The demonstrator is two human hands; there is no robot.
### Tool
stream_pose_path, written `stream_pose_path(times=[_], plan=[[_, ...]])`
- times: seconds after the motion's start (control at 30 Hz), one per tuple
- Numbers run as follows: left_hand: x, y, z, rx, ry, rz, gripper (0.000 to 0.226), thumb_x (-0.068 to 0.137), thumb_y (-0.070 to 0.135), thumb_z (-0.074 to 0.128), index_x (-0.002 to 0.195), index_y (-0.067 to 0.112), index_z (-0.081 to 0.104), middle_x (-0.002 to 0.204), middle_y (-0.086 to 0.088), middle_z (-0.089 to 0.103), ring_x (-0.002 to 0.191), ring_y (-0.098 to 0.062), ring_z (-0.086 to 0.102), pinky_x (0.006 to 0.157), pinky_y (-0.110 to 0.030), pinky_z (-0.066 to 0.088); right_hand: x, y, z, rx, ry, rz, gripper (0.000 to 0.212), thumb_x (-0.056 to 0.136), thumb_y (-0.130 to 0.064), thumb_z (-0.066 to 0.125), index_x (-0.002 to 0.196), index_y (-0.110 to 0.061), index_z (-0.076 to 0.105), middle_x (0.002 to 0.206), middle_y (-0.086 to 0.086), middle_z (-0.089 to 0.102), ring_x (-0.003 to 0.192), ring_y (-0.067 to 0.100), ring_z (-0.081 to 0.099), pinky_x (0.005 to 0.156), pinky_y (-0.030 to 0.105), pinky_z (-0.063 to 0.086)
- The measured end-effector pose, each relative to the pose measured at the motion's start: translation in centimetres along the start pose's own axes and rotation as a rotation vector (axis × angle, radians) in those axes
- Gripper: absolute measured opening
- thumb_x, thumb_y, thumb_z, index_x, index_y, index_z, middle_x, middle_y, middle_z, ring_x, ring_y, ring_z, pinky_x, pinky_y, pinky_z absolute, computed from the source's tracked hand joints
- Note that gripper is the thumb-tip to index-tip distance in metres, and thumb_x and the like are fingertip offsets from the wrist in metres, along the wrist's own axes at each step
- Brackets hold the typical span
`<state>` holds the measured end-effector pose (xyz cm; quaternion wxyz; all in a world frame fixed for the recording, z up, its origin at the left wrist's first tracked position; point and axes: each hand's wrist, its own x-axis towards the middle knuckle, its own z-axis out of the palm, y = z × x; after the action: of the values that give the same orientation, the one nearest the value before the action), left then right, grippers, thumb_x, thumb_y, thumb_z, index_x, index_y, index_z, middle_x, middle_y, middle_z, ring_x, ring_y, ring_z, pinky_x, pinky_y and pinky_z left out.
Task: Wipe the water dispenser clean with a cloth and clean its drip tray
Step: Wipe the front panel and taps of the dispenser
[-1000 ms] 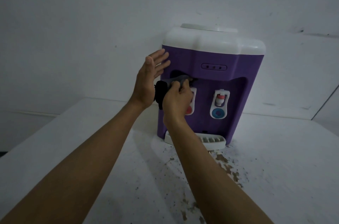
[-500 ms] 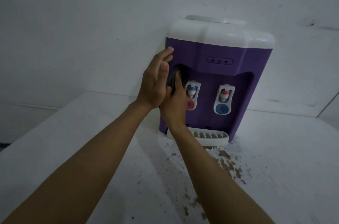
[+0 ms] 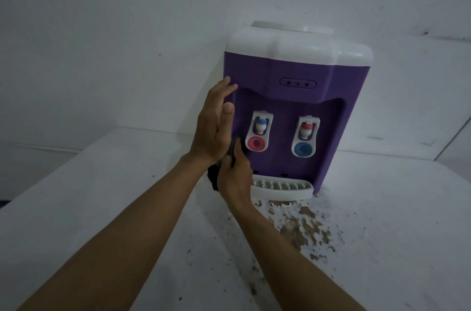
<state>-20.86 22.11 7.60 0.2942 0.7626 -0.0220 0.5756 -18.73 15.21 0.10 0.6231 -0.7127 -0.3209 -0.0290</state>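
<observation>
One crumpled cloth (image 3: 213,178), ribbed drip tray (image 3: 281,190)

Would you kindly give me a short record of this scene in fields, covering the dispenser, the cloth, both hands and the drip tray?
water dispenser: purple, white top, upright on the table
taps: left tap has a red button, right tap a blue one
left hand: open, fingers straight, at the dispenser's left front edge
right hand: grips the dark cloth low in the recess, beside the left tap
drip tray: white, in place at the base, no hand on it
table surface: brown flaked patches before the tray
</observation>
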Motion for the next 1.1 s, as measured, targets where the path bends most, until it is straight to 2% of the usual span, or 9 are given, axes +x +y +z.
stream_pose_path(times=[0.17,0.23,0.3,0.4,0.53,0.73,0.9,1.03,1.1], plan=[[-0.4,0.0,-0.6,0.034,-0.044,-0.003,0.077,0.100,0.058,0.016,0.134,-0.003,0.048,0.147,-0.018,0.042,0.137,-0.023,0.040,0.112,-0.026,0.034,2.5,-0.9,0.3,0.042,0.056,-0.179,0.057,0.098,-0.008,0.040,0.150,-0.022,0.021,0.081,0.011,0.062,0.067,0.021,0.060,0.063,0.028,0.055],[-0.9,-0.4,-0.6,0.026,-0.058,-0.008,0.075,0.100,0.057,0.016,0.135,-0.001,0.047,0.148,-0.017,0.041,0.138,-0.021,0.039,0.112,-0.026,0.033,2.1,0.1,0.2,0.017,0.029,-0.221,0.057,0.097,-0.011,0.038,0.150,-0.023,0.020,0.096,0.013,0.063,0.079,0.022,0.063,0.073,0.027,0.055],[-1.3,-0.8,-0.5,0.023,-0.068,-0.028,0.074,0.100,0.058,0.017,0.137,0.001,0.046,0.149,-0.015,0.040,0.138,-0.020,0.038,0.113,-0.026,0.033,1.8,1.5,0.0,-0.022,-0.018,-0.290,0.055,0.095,-0.017,0.035,0.149,-0.021,0.025,0.108,0.012,0.062,0.090,0.022,0.063,0.081,0.036,0.055],[-1.8,-1.0,0.0,0.036,-0.071,-0.053,0.073,0.099,0.058,0.017,0.137,0.004,0.047,0.150,-0.013,0.039,0.138,-0.019,0.038,0.112,-0.023,0.032,1.0,3.2,-1.6,-0.232,-0.092,-0.361,0.053,0.090,-0.009,0.043,0.143,-0.013,0.036,0.097,0.012,0.061,0.071,0.025,0.059,0.063,0.038,0.055],[-1.8,-0.5,0.5,0.073,-0.065,-0.058,0.074,0.099,0.059,0.015,0.137,0.003,0.047,0.149,-0.014,0.040,0.137,-0.021,0.039,0.111,-0.016,0.030,0.4,5.7,-4.2,-0.803,-0.143,-0.527,0.061,0.071,0.006,0.071,0.129,0.001,0.053,0.125,0.019,0.060,0.070,0.032,0.060,0.062,0.033,0.050],[-1.9,0.2,0.3,0.085,-0.076,-0.077,0.076,0.098,0.062,0.015,0.138,0.005,0.046,0.150,-0.013,0.038,0.137,-0.017,0.038,0.107,-0.009,0.029,1.4,6.2,-6.8,-1.073,-0.207,-0.448,0.062,0.075,0.003,0.065,0.135,0.000,0.048,0.142,0.016,0.045,0.074,0.032,0.055,0.065,0.037,0.046],[-2.1,0.7,0.6,0.097,-0.084,-0.086,0.080,0.096,0.065,0.014,0.138,0.005,0.047,0.152,-0.013,0.036,0.139,-0.019,0.036,0.106,-0.005,0.025,1.7,7.3,-8.9,-1.066,-0.165,-0.371,0.067,0.084,0.003,0.053,0.146,-0.003,0.028,0.155,0.012,0.023,0.087,0.030,0.053,0.078,0.034,0.040],[-2.2,0.9,0.8,0.096,-0.085,-0.094,0.081,0.095,0.067,0.014,0.139,0.007,0.046,0.153,-0.012,0.034,0.141,-0.021,0.034,0.109,-0.008,0.025,1.6,7.4,-8.7,-0.920,-0.034,-0.309,0.075,0.083,0.008,0.056,0.149,-0.006,0.024,0.156,0.008,0.021,0.086,0.027,0.046,0.078,0.034,0.045],[-2.1,0.9,0.8,0.100,-0.088,-0.092,0.081,0.095,0.067,0.014,0.139,0.007,0.046,0.153,-0.012,0.034,0.141,-0.021,0.033,0.110,-0.009,0.025,1.7,6.5,-8.5,-0.815,0.034,-0.306,0.078,0.081,0.013,0.057,0.149,-0.005,0.024,0.155,0.011,0.023,0.092,0.031,0.046,0.086,0.039,0.048]])
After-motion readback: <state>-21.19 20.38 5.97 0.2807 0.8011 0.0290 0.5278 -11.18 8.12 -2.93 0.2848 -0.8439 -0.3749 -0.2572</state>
